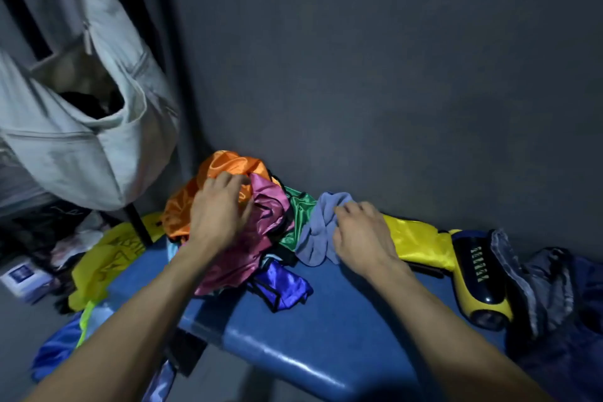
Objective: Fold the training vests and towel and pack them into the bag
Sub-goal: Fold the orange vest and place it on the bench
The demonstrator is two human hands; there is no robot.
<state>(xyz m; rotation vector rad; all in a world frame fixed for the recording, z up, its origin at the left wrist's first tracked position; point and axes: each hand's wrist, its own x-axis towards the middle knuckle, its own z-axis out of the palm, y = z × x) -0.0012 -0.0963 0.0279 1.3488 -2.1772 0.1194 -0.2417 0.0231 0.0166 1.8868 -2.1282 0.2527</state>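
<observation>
The blue bench (293,346) is bare at its near edge. A little farther in, a blue vest (284,290) with black trim lies crumpled near the middle. At the right end lies a yellow and black bottle (479,284) on its side, and just beside it dark grey clothing (541,284) is heaped.

The right hand (359,235) lies on a grey-blue towel (318,232), the fingers bent and pinching its bunched cloth. A yellow vest (421,241) lies under and beside this hand, toward the bottle. The left hand (222,209) rests with loosely spread fingers on the pile near the bench's far left corner, touching a pink vest (251,248) and an orange vest (228,163); I cannot tell if it grips the cloth. A green vest (298,215) shows between the pink vest and the towel, at the far edge by the wall.

Beyond the left end, a grey bag (81,127) hangs with its mouth open.
</observation>
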